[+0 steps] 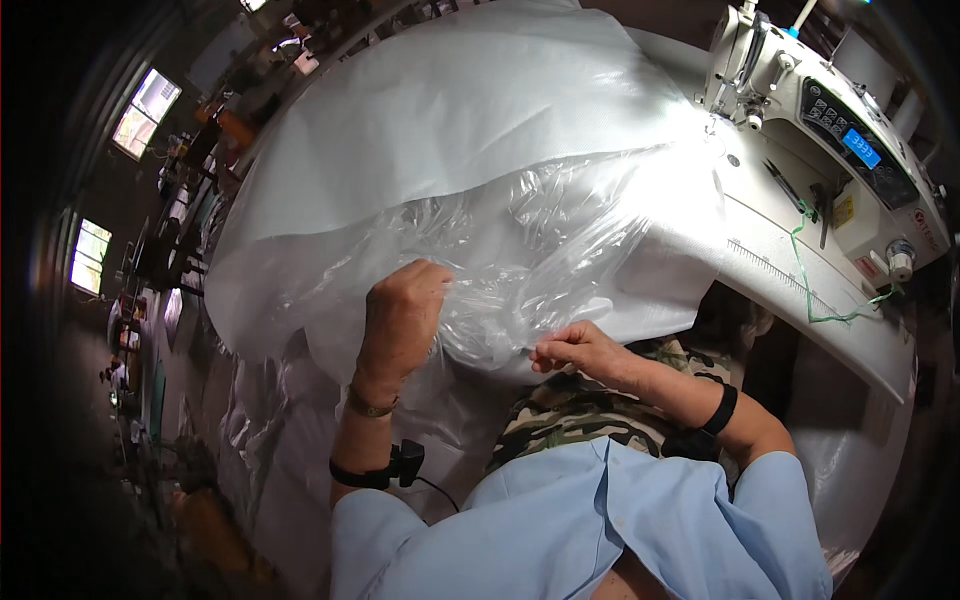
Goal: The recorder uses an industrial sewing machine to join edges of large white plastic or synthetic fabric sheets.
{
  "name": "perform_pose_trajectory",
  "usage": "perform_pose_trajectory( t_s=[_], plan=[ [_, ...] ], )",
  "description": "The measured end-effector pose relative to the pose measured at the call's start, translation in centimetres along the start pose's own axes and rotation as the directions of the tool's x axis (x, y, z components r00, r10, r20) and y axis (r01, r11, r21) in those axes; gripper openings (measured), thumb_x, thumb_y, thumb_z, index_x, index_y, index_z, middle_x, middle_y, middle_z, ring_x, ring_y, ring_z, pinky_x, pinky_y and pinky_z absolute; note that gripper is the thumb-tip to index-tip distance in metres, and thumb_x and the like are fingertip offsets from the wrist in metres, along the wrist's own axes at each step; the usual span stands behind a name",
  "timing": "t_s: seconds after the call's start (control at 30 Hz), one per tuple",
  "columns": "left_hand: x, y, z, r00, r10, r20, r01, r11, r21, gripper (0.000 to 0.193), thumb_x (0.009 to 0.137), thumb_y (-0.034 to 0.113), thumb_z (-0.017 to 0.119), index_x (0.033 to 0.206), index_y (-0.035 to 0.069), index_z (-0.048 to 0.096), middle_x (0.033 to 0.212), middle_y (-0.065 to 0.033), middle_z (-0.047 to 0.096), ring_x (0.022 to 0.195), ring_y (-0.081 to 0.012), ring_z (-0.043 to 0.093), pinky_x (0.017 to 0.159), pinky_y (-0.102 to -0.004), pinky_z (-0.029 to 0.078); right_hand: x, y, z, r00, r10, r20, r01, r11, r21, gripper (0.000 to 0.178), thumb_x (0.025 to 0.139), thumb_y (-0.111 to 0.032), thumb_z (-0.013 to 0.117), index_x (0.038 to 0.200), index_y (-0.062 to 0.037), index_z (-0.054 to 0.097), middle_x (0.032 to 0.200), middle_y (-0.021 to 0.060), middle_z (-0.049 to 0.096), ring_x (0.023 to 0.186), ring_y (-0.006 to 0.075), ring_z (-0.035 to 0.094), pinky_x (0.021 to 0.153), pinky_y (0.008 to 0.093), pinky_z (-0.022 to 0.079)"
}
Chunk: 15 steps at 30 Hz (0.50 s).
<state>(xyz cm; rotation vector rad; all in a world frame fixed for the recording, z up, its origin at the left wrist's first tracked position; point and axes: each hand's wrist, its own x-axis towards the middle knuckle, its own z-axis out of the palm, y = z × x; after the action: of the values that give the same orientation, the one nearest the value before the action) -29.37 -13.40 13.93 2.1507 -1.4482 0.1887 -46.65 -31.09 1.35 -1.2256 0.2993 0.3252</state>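
A large sheet of white material spreads over the sewing table, with thin clear plastic film lying wrinkled along its near part. My left hand is closed in a fist, its fingertips gripping the film left of the middle. To the right and a little nearer, my right hand pinches the film's near edge between thumb and fingers. Between my hands the film hangs in loose shiny folds above my lap. The far right corner of the sheet reaches the needle area of the sewing machine.
On the white tabletop at the right lie small dark snips and a tangled green cord. A lamp brightly lights the area beneath the machine head. More plastic sheeting hangs at the left, beside a cluttered floor.
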Motion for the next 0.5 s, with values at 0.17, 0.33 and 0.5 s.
perform_pose_trajectory(
  t_s=[0.17, 0.33, 0.5],
  plan=[
    [-1.2, 0.8, -1.9, 0.999, -0.029, -0.029, 0.028, 0.999, -0.045, 0.007, 0.083, -0.003, 0.062, 0.089, -0.003, 0.063, 0.078, -0.0139, 0.061, 0.065, -0.0277, 0.059, 0.062, -0.0327, 0.046, -3.1, -4.4, 0.2, 0.978, -0.173, 0.113, 0.176, 0.405, -0.897, 0.039, 0.096, -0.038, 0.057, 0.080, -0.0066, 0.073, 0.070, 0.0197, 0.065, 0.071, 0.0334, 0.066, 0.066, 0.0409, 0.051],
    [-3.2, 2.3, -5.6, 0.976, -0.096, -0.194, 0.065, 0.985, -0.158, 0.014, 0.083, -0.008, 0.059, 0.094, -0.003, 0.066, 0.081, -0.0061, 0.063, 0.065, -0.0133, 0.053, 0.057, -0.0267, 0.043, -4.7, -11.1, -0.4, 0.482, -0.874, 0.058, 0.215, 0.054, -0.975, 0.020, 0.089, -0.021, 0.068, 0.097, -0.0036, 0.062, 0.087, 0.0113, 0.064, 0.065, 0.0314, 0.064, 0.057, 0.0415, 0.048],
    [-3.8, 2.3, -9.5, 0.928, -0.076, -0.366, 0.047, 0.995, -0.087, 0.008, 0.086, -0.002, 0.065, 0.093, -0.001, 0.069, 0.085, -0.0084, 0.069, 0.070, -0.0164, 0.063, 0.062, -0.0271, 0.049, -3.0, -12.3, 0.2, 0.754, -0.657, 0.010, 0.048, 0.039, -0.998, 0.023, 0.088, -0.015, 0.070, 0.106, -0.0028, 0.064, 0.092, 0.0098, 0.063, 0.070, 0.0286, 0.065, 0.062, 0.0382, 0.051]
  ],
)
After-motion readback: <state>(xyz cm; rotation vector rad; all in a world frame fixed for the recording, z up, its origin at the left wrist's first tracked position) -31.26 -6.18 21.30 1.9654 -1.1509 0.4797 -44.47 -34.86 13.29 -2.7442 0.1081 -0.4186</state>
